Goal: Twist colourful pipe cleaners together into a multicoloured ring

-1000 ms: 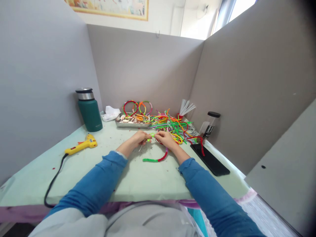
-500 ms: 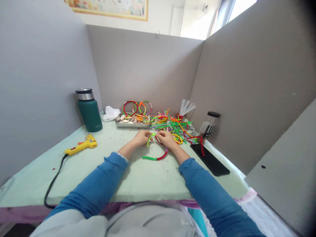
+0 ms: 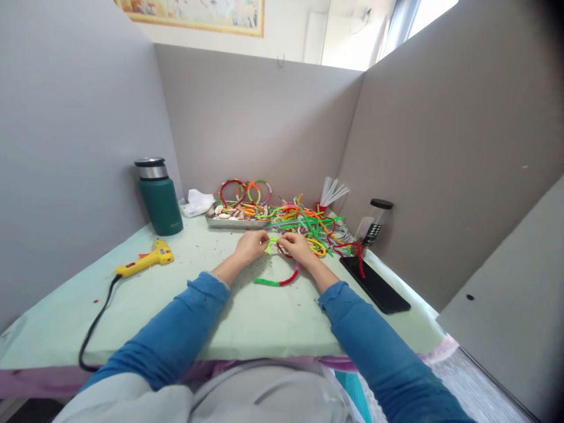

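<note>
My left hand (image 3: 252,246) and my right hand (image 3: 296,247) are close together above the middle of the table, both with fingers pinched. Between them runs a yellow-green pipe cleaner (image 3: 272,242), one part at each hand's fingertips. Its far ends are partly covered by my fingers. Below my right hand a curved piece wrapped in green, red and pink pipe cleaner (image 3: 274,283) lies near the tabletop. Its upper end passes behind my right hand, so I cannot tell whether it joins the yellow-green one.
A metal tray of shells (image 3: 238,223), wrapped rings (image 3: 232,183) and a heap of pipe cleaners (image 3: 304,220) stand at the back. Left are a green bottle (image 3: 159,205) and a yellow glue gun (image 3: 143,261); right, a black phone (image 3: 376,286) and a clear container (image 3: 373,226).
My left hand has shifted slightly and turned at the yellow-green pipe cleaner, whose hanging end has moved to the right, closer in. My right hand stays nearly in place.
</note>
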A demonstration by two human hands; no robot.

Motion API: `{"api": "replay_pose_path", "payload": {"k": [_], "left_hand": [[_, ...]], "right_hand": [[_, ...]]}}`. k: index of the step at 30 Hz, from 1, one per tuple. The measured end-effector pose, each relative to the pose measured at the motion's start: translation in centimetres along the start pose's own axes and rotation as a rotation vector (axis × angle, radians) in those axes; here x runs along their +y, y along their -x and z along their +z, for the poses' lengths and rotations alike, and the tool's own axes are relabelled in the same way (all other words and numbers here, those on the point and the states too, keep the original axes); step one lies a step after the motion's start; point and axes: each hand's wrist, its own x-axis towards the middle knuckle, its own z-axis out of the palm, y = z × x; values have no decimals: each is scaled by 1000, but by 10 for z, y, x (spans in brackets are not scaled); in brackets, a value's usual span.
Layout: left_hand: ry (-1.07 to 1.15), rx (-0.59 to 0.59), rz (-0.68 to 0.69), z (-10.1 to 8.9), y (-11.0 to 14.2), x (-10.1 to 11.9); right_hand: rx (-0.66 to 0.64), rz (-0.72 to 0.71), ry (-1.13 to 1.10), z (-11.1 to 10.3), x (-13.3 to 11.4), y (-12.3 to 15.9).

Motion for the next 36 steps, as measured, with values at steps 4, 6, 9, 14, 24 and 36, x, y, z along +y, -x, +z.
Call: {"api": "replay_pose_path", "payload": {"k": [4,6,9,14,24,36], "left_hand": [[-5,-3,8,1,0,0],[-7,-7,4,2,0,0],[4,-4,5,3,0,-1],[40,8,22,5,0,-3],[193,16,-22,10,0,-4],[354,-81,-90,8,0,-1]], "right_hand": [[-2,-15,14,1,0,1],[-12,-21,14,1,0,1],[-24,-21,13,2,-1,2],[-34,-8,41,2,-4,2],[-37,-10,51,2,-5,2],[-15,-38,78,2,0,1]]}}
